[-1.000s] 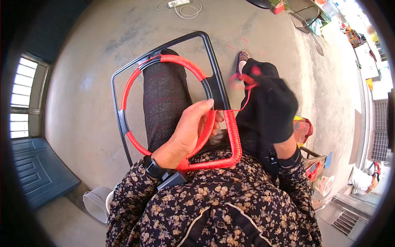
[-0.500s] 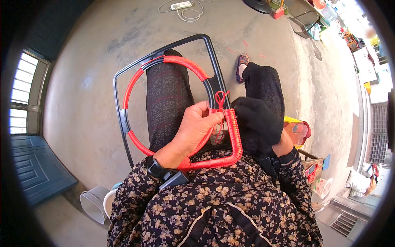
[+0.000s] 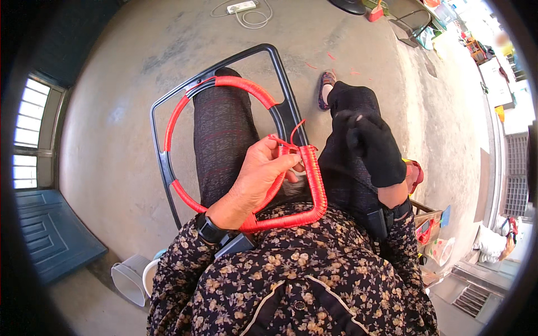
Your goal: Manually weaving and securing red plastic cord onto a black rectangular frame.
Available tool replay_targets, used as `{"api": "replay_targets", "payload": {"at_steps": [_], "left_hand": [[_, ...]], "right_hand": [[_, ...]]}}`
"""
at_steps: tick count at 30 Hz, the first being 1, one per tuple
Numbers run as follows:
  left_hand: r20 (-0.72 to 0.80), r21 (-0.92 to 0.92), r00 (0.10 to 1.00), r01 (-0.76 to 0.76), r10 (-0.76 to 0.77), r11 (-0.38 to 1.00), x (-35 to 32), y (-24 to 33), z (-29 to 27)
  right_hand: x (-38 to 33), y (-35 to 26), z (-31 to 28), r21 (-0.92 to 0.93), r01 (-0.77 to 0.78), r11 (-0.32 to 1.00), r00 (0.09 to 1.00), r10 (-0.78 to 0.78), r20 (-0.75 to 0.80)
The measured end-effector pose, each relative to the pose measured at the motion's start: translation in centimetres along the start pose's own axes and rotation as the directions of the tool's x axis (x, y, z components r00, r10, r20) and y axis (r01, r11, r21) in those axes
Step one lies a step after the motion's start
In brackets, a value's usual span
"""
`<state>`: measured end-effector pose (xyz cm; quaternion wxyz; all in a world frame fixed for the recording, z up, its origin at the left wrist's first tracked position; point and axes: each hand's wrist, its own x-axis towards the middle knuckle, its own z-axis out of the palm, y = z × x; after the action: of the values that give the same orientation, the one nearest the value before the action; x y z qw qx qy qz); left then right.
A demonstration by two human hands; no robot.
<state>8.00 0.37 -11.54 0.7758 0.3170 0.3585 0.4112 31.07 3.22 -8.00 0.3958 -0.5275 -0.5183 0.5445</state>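
A black metal frame (image 3: 273,60) with a round inner ring lies across my lap. Red plastic cord (image 3: 244,85) is wound over much of the ring and, tightly, over the frame's near right corner. My bare left hand (image 3: 262,168) is closed at the upper end of that wound corner, thumb and forefinger pinching the red cord; a loose end (image 3: 297,129) curls up beside the black bar. My right hand (image 3: 378,148), in a black glove with fingertips showing, is raised over my right thigh, away from the frame. Its fingers are curled; what they hold, if anything, is hidden.
Red scraps (image 3: 311,65) lie on the concrete floor ahead. A white power strip (image 3: 241,7) with its cable is at the far side. A pale bucket (image 3: 130,280) stands at my left, a wooden box (image 3: 426,221) at my right. A red broom (image 3: 376,12) is farther off.
My right hand has left the frame's corner and moved up and to the right. The cord's small loop has opened into a loose end. My left hand stays at the corner.
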Motion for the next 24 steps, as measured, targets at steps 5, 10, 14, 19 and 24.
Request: {"api": "replay_targets", "payload": {"at_steps": [5, 10, 14, 19, 24], "left_hand": [[0.037, -0.088, 0.998, -0.037, 0.041, 0.995, -0.1, 0.6, 0.6], [0.000, -0.100, 0.999, -0.038, 0.038, 0.994, 0.0, -0.1, 0.1], [-0.030, -0.074, 0.999, -0.020, 0.018, 0.997, -0.1, 0.2, 0.4], [-0.044, -0.013, 0.999, 0.025, -0.025, 1.000, 0.2, -0.2, 0.0], [-0.028, -0.019, 0.998, 0.064, -0.064, 0.998, 0.7, -0.1, 0.5]], "right_hand": [[0.5, 0.9, 2.1, -0.360, 0.544, 0.758, 0.828, -0.413, 0.380], [0.3, 1.2, 2.5, -0.393, 0.492, 0.777, 0.791, -0.210, 0.575], [0.4, -0.1, 1.6, -0.461, 0.203, 0.864, 0.949, -0.058, 0.310], [-0.9, -0.6, 1.6, 0.540, 0.269, 0.798, 0.864, 0.048, -0.501], [-1.5, -2.2, -2.3, 0.940, -0.033, 0.338, 0.986, -0.145, 0.087]]}}
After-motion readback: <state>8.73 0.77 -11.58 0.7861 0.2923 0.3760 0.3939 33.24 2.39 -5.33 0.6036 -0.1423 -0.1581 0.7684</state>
